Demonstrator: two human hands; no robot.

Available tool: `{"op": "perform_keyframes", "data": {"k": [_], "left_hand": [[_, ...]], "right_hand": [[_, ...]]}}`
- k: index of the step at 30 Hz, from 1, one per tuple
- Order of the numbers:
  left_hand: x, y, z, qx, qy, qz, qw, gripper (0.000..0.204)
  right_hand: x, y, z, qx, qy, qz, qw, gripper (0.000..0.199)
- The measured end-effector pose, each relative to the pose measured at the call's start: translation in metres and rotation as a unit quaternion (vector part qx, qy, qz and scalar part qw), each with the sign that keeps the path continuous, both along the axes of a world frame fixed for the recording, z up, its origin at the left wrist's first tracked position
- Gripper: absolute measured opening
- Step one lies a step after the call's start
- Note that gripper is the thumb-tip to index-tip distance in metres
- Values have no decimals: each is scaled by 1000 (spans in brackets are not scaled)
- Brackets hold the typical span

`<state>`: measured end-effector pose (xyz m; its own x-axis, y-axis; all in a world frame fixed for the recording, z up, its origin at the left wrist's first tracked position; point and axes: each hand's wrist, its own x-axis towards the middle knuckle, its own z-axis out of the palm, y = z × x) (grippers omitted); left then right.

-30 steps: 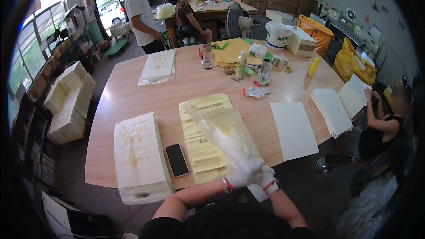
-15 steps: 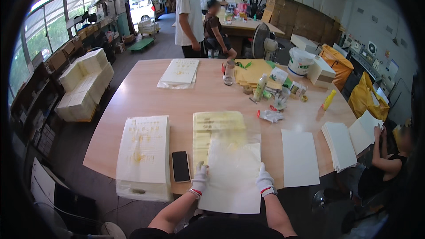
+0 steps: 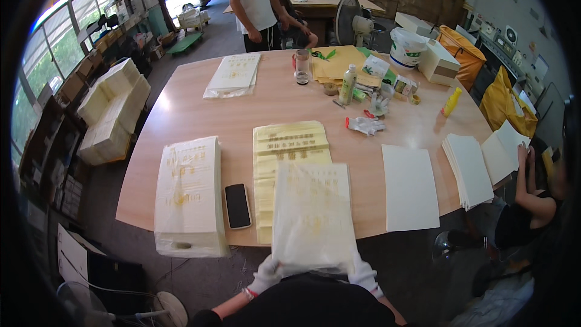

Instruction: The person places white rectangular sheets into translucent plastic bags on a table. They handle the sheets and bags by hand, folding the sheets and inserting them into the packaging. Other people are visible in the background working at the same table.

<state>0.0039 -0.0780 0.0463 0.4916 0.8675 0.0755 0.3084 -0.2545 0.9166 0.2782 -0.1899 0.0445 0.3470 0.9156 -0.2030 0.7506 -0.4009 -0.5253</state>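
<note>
In white gloves, both my hands are at the near corners of a clear plastic bag (image 3: 311,218) with faint yellow print, which has white sheets inside. My left hand (image 3: 266,274) is closed on its left corner, the fingers partly hidden. My right hand (image 3: 364,274) is at its right corner, with the fingers mostly hidden by the bag. Under the bag's far part lies a flat stack of yellowish printed plastic bags (image 3: 290,139). Left of these is a black phone (image 3: 238,206), then a stack of filled plastic bags (image 3: 187,188).
To the right lie a white sheet (image 3: 411,188) and a fanned white stack (image 3: 467,169), beside a seated co-worker (image 3: 532,209). Gloves (image 3: 365,125), a bottle (image 3: 347,85), a glass jar (image 3: 302,66) and a white bucket (image 3: 407,47) stand or lie farther back. Another person (image 3: 254,6) stands beyond the table (image 3: 181,109).
My hands have drawn toward my body with the bag. The white sheets, bare on their near part before, now appear covered by the printed plastic. My view has tilted downward.
</note>
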Motion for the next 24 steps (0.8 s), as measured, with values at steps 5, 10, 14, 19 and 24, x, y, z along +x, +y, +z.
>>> {"op": "perform_keyframes", "data": {"k": [5,10,14,19,24], "left_hand": [[-12,6,-9,28,29,-23,999,16],[12,27,37,151,-58,-56,985,16],[-20,36,115,197,-66,61,976,12],[-102,71,119,297,-248,380,840,11],[-227,140,47,72,-330,509,792,11]], "right_hand": [[28,-50,7,-76,194,46,977,55],[12,3,-48,81,523,-343,776,49],[-73,78,31,178,455,27,872,35],[-163,188,-21,239,391,176,871,26],[-275,223,-12,-90,682,127,714,23]]}}
